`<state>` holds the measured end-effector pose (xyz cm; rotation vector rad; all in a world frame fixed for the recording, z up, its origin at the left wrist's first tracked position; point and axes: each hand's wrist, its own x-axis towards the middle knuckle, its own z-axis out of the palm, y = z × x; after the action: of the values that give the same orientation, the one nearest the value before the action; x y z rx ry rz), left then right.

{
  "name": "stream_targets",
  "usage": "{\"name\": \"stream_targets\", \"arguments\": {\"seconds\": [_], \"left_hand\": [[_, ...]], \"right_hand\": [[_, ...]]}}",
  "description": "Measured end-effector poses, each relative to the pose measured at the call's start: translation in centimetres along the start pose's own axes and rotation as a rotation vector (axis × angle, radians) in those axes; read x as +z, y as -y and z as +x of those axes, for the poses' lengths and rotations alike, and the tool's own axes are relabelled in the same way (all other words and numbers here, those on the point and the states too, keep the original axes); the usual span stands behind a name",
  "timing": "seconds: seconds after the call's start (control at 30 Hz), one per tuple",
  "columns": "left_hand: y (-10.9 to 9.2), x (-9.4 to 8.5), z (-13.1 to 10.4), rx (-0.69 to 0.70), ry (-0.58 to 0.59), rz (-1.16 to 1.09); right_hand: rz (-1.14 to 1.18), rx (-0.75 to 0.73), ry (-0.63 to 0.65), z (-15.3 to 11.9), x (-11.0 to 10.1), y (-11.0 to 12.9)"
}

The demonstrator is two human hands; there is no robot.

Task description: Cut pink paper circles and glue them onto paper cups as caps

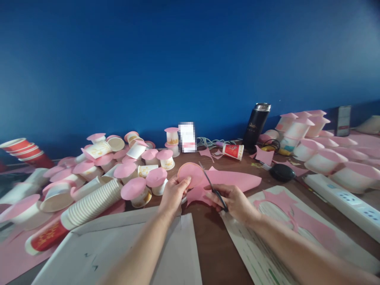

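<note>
Between thumb and fingers, my left hand (175,192) pinches a round pink paper disc (190,174) with a thin tan rim. My right hand (236,202) grips a pair of scissors (212,185) by its dark handles, and the blades point up and left beside the disc's right edge. A pink paper sheet (234,180) lies under and behind the scissors. Paper cups (135,186) topped with pink discs crowd the table left of my left hand, some upright and some tipped over. What the fingers behind the disc do is hidden.
A long stack of nested cups (92,206) lies at left, beside a grey-white board (118,245). Right are a black flask (257,124), a computer mouse (282,172), a power strip (346,200) and more pink-topped cups (325,156). Pink scraps (285,202) lie on a printed sheet.
</note>
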<state>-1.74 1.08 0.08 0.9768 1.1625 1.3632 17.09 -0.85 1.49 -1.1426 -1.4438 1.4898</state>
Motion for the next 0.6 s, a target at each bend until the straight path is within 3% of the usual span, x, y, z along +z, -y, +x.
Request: {"name": "stream_targets", "arguments": {"seconds": [0.6], "left_hand": [[0.10, -0.22, 0.08, -0.006, -0.001, 0.073]], "right_hand": [[0.018, -0.012, 0.000, -0.11, 0.14, 0.32]]}}
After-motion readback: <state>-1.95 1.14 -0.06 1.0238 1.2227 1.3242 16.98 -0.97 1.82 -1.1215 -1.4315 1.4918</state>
